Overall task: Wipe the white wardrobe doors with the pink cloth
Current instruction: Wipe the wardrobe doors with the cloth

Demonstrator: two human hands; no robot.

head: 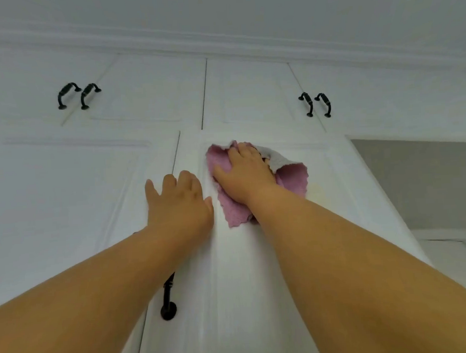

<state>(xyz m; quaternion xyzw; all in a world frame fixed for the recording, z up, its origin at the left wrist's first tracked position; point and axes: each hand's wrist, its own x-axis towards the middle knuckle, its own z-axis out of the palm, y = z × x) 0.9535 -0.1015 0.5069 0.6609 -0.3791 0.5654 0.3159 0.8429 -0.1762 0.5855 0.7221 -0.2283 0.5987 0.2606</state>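
Near door's top edge, right hand (246, 173) pressing pink cloth (235, 211)

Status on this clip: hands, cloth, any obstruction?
Right hand flat, pressing pink cloth on tall wardrobe door. Left hand braces the door's edge. Nothing in the way.

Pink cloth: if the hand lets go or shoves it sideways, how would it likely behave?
The pink cloth looks floppy: its ragged edges droop below the right hand. Probably light, since straight fingers alone pin it to the door. Released, it would likely slide off and fall.
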